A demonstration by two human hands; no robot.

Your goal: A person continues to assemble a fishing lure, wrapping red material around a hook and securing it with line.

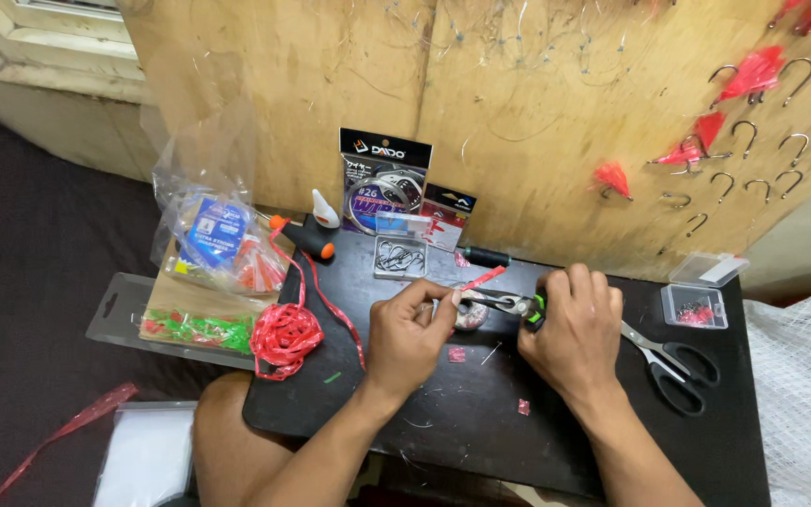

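A large plywood board [537,122] stands upright along the far edge of the dark worktop [481,422], with bare fish hooks [793,70] and hooks dressed in red tufts [753,73] hung on its right part. The worktop itself rests across the person's lap. On its left edge lies a heap of clear plastic bags [213,225] holding red and green material, and just inside that a bundle of red ribbon [285,336] trails a loose strand toward the far edge. Against the board at the far edge lean two flat packets of line [385,183], with a small clear box of hooks [399,253] lying in front of them and an orange-tipped tool [304,237] to their left. Near the right edge lie black-handled scissors [673,361] and, beyond them, a small open clear box [696,302] with red bits inside. At the middle of the worktop the right hand [574,333] has its fingers clamped round the handles of small pliers [509,303], whose nose points left. The left hand [410,338] has thumb and forefinger pinched together on something very small at the plier tips, too small to make out, beside a short red strip [483,277]. Small red scraps [457,354] lie scattered near the hands.
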